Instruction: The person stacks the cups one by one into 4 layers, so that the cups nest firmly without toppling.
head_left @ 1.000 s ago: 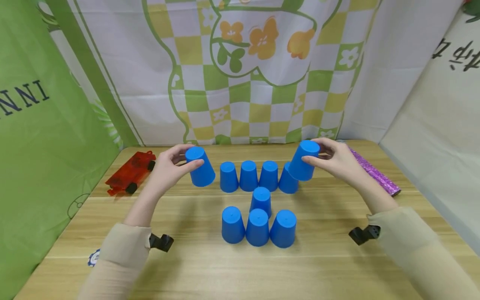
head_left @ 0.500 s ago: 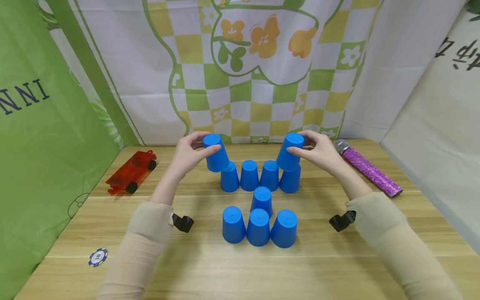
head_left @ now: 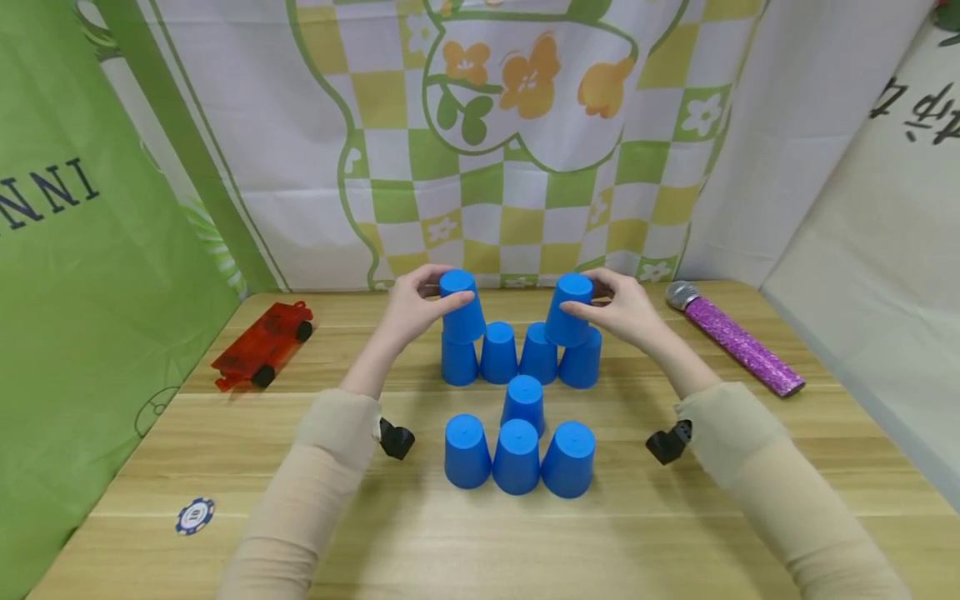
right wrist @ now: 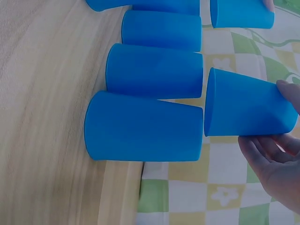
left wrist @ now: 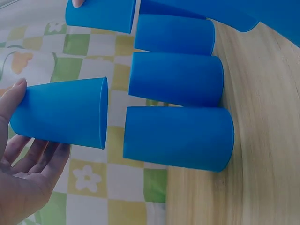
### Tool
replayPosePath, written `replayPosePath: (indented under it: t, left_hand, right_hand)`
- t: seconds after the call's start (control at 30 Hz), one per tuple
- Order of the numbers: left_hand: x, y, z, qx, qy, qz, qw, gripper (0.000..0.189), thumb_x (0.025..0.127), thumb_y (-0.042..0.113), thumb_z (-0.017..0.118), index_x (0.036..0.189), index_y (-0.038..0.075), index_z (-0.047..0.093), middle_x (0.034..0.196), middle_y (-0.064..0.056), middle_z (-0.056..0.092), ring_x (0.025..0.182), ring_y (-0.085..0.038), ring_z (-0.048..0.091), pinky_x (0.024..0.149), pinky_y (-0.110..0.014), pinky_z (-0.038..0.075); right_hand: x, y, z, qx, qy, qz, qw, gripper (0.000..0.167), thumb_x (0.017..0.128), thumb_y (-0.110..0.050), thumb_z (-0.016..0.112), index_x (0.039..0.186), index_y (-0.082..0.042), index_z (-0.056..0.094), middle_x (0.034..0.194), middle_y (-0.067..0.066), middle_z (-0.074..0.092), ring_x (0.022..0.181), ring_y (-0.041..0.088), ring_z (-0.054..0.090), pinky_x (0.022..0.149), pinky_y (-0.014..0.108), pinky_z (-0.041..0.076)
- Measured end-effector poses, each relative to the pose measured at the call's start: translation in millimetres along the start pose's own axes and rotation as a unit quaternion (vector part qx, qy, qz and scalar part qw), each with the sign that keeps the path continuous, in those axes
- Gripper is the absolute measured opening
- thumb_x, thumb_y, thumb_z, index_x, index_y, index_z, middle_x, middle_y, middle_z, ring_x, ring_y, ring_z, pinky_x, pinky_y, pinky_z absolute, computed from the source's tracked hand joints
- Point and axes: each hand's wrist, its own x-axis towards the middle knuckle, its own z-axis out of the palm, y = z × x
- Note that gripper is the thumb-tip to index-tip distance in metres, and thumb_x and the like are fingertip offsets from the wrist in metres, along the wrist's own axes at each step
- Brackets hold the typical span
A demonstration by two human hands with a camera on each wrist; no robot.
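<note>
My left hand [head_left: 417, 305] pinches an upside-down blue cup [left wrist: 61, 112] between thumb and fingers. In the left wrist view a gap shows between its rim and the row below. My right hand [head_left: 618, 308] grips a second upside-down blue cup [right wrist: 248, 103], its rim close over the tops of the row's right-hand cups. That back row of upside-down blue cups [head_left: 498, 354] stands side by side on the table. Nearer me, one blue cup [head_left: 523, 402] stands behind a front row of three, whose middle cup [head_left: 517, 458] partly covers it.
A red toy car [head_left: 266, 343] lies at the left of the wooden table [head_left: 480, 550]. A poker chip [head_left: 195, 516] is at front left. At the right lies a microphone [head_left: 738, 337] with a glittery purple handle. A patterned cloth [head_left: 517, 208] hangs behind.
Both hands have moved inward with their cups, the left one rightward and the right one leftward, ending over the back row. The standing cups have stayed in place.
</note>
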Motion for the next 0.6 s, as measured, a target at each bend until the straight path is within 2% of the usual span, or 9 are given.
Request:
replayPosePath:
  t: [0.3, 0.6]
  left_hand:
    - [3.8, -0.7, 11.5, -0.009, -0.017, 0.014, 0.9997, 0.047, 0.082, 0.03, 0.073, 0.122, 0.011, 0.058, 0.119, -0.009, 0.062, 0.111, -0.026, 0.059, 0.094, -0.039, 0.051]
    - [7.5, -4.9, 15.4, -0.009, -0.016, 0.014, 0.9997, 0.046, 0.082, 0.03, 0.073, 0.121, 0.012, 0.059, 0.117, -0.009, 0.063, 0.11, -0.027, 0.059, 0.093, -0.039, 0.051]
  right_hand:
    - [1.6, 1, 4, -0.006, -0.003, -0.003, 1.0, 0.055, 0.087, -0.034, 0.067, 0.127, 0.0, 0.051, 0.121, 0.022, 0.06, 0.113, 0.035, 0.057, 0.092, 0.048, 0.05]
    - [3.2, 4, 6, -0.007, -0.001, -0.004, 1.0, 0.055, 0.086, -0.033, 0.068, 0.127, 0.0, 0.052, 0.121, 0.021, 0.06, 0.113, 0.036, 0.057, 0.093, 0.048, 0.049]
